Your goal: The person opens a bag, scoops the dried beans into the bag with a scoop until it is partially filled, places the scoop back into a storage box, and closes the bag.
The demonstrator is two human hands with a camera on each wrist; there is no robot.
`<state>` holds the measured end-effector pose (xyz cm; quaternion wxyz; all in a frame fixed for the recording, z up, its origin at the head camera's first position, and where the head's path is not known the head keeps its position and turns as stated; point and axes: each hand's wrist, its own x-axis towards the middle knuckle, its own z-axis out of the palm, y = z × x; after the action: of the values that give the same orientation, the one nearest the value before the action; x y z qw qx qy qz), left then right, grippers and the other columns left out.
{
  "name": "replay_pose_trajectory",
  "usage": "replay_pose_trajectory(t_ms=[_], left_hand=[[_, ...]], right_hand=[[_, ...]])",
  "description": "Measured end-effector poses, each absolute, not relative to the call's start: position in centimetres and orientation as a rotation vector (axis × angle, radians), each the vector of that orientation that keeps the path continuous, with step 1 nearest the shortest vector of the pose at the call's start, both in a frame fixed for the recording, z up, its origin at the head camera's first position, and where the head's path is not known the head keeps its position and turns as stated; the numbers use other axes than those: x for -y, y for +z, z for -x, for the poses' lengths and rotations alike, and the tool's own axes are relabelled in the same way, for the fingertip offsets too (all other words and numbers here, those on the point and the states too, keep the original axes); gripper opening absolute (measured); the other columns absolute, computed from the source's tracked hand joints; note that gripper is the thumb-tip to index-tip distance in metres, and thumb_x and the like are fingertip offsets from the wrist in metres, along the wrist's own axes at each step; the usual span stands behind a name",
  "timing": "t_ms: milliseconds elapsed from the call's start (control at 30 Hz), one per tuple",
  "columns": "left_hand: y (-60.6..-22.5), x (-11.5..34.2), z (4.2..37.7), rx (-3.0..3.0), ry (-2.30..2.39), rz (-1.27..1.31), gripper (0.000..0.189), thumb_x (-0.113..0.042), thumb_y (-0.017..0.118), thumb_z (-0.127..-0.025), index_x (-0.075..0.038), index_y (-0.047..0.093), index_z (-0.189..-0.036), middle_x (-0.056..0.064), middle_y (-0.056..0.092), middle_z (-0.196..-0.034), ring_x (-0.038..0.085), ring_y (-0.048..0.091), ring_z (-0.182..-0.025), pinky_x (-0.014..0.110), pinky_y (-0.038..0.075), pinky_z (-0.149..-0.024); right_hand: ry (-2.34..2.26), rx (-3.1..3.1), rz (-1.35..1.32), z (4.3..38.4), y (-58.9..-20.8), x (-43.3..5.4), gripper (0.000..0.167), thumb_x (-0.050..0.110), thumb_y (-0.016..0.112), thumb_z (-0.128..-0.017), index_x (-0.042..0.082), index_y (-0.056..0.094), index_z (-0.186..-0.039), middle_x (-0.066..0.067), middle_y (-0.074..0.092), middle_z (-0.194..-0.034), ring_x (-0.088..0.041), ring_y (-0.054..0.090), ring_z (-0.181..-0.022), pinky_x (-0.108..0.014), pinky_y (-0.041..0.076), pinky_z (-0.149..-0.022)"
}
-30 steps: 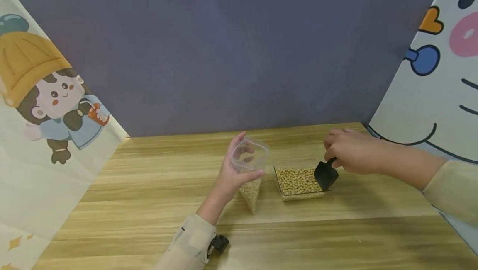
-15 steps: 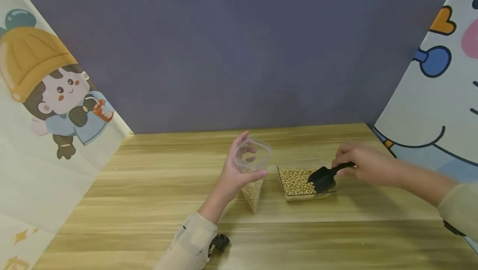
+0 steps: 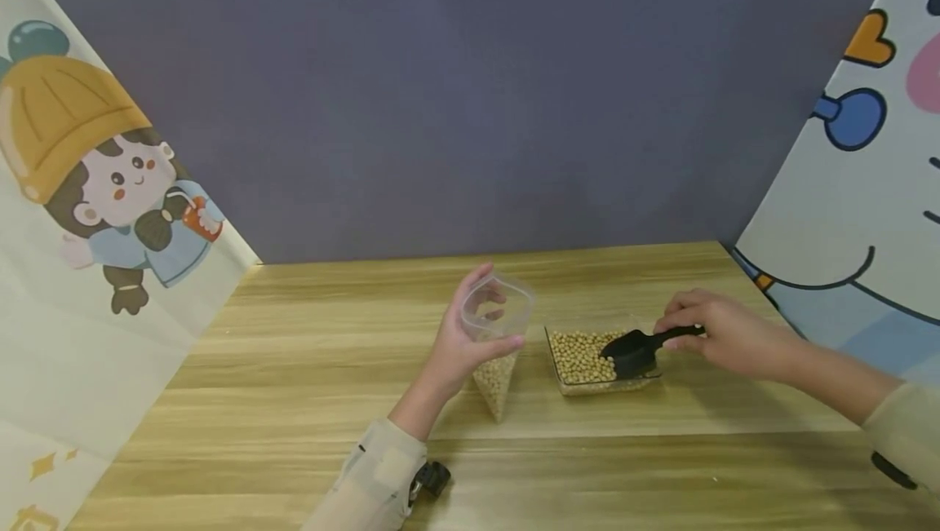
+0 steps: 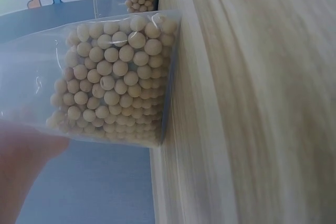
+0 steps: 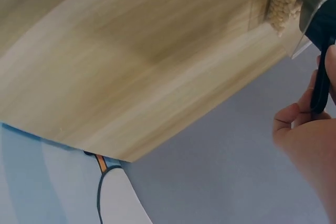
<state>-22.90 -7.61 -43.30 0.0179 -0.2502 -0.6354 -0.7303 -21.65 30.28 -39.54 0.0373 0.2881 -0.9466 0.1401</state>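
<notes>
My left hand point(image 3: 464, 345) grips a clear plastic bag point(image 3: 496, 384) around its upper part. The bag stands on the table with its mouth spread, and round pale beans fill its lower part, as the left wrist view shows up close point(image 4: 113, 77). To its right, a clear rectangular container point(image 3: 598, 389) holds many yellowish beans point(image 3: 578, 354). My right hand point(image 3: 723, 333) holds a black scoop point(image 3: 633, 354) by its handle, the blade tipped into the beans at the container's right side. In the right wrist view the fingers wrap the handle point(image 5: 321, 85).
The wood-grain table point(image 3: 308, 400) runs back to a dark grey-blue wall point(image 3: 470, 107). Cartoon-printed panels flank it, at the left point(image 3: 44, 351) and at the right point(image 3: 830, 213). A small black device point(image 3: 432, 478) sits at my left wrist.
My right hand has moved slightly right and lower, and the scoop has turned from steep to nearly level, its blade pointing left into the beans. The left hand and bag stay nearly still.
</notes>
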Motion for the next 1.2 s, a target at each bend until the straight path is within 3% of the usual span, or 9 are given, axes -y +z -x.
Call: replay_pose_trajectory(t_ms=[67, 133, 233, 333, 600, 800, 1067, 1200], left_hand=[[-43.3, 7.6, 22.9, 1.962, -2.274, 0.787, 0.104, 0.001, 0.088, -0.073, -0.013, 0.037, -0.163, 0.029, 0.044, -0.15, 0.045, 0.046, -0.135, 0.068, 0.038, -0.122], [-43.3, 7.6, 22.9, 1.953, -2.278, 0.792, 0.104, 0.0, 0.089, -0.074, -0.013, 0.037, -0.162, 0.021, 0.048, -0.147, 0.047, 0.045, -0.135, 0.072, 0.035, -0.122], [-43.3, 7.6, 22.9, 1.951, -2.277, 0.79, 0.104, -0.001, 0.09, -0.073, -0.013, 0.037, -0.162, 0.006, 0.052, -0.142, 0.046, 0.045, -0.135, 0.07, 0.037, -0.122], [-43.3, 7.6, 22.9, 1.948, -2.279, 0.794, 0.105, -0.002, 0.09, -0.073, -0.013, 0.037, -0.163, 0.002, 0.052, -0.141, 0.045, 0.046, -0.134, 0.068, 0.038, -0.121], [-43.4, 7.5, 23.0, 1.944, -2.283, 0.793, 0.105, -0.005, 0.092, -0.073, -0.011, 0.036, -0.162, 0.01, 0.051, -0.144, 0.039, 0.048, -0.133, 0.061, 0.042, -0.121], [-43.3, 7.6, 23.0, 1.943, -2.276, 0.806, 0.105, -0.005, 0.091, -0.074, -0.012, 0.036, -0.163, 0.02, 0.047, -0.148, 0.04, 0.047, -0.132, 0.066, 0.04, -0.12], [-43.2, 7.4, 23.0, 1.942, -2.278, 0.798, 0.104, -0.002, 0.089, -0.073, -0.012, 0.037, -0.162, 0.026, 0.046, -0.149, 0.054, 0.041, -0.135, 0.07, 0.039, -0.121], [-43.3, 7.4, 23.0, 1.965, -2.267, 0.781, 0.103, -0.003, 0.089, -0.073, -0.016, 0.038, -0.162, 0.025, 0.048, -0.149, 0.056, 0.041, -0.136, 0.059, 0.045, -0.12]], right_hand=[[0.454, 2.889, -0.866, 21.7, -39.9, -30.3, 0.022, 0.017, 0.084, -0.089, 0.018, 0.082, -0.11, 0.007, 0.067, -0.106, -0.002, 0.054, -0.088, -0.023, 0.047, -0.064], [0.488, 2.862, -0.858, 21.7, -40.3, -30.3, 0.021, 0.016, 0.084, -0.088, 0.018, 0.082, -0.109, 0.007, 0.068, -0.105, -0.002, 0.055, -0.087, -0.023, 0.046, -0.063], [0.543, 2.82, -0.848, 21.6, -40.9, -30.2, 0.02, 0.016, 0.084, -0.087, 0.02, 0.082, -0.107, 0.009, 0.069, -0.104, -0.001, 0.058, -0.087, -0.022, 0.046, -0.063], [0.6, 2.817, -0.828, 21.4, -41.3, -30.0, 0.019, 0.017, 0.084, -0.088, 0.021, 0.082, -0.107, 0.009, 0.07, -0.104, -0.002, 0.06, -0.088, -0.022, 0.047, -0.063], [0.743, 2.835, -0.764, 20.9, -41.8, -29.3, 0.02, 0.018, 0.081, -0.092, 0.018, 0.082, -0.112, 0.008, 0.071, -0.106, -0.004, 0.065, -0.093, -0.025, 0.054, -0.069], [0.813, 2.847, -0.728, 20.7, -42.1, -28.4, 0.022, 0.021, 0.08, -0.093, 0.017, 0.082, -0.115, 0.005, 0.071, -0.107, 0.002, 0.059, -0.09, -0.024, 0.05, -0.068], [0.891, 2.817, -0.704, 20.6, -43.0, -27.2, 0.025, 0.018, 0.081, -0.092, 0.01, 0.082, -0.116, 0.005, 0.065, -0.1, 0.001, 0.047, -0.079, -0.022, 0.044, -0.063], [0.891, 2.818, -0.664, 20.5, -43.5, -27.1, 0.026, 0.018, 0.081, -0.092, 0.008, 0.081, -0.117, 0.005, 0.061, -0.097, 0.0, 0.045, -0.079, -0.022, 0.042, -0.063]])
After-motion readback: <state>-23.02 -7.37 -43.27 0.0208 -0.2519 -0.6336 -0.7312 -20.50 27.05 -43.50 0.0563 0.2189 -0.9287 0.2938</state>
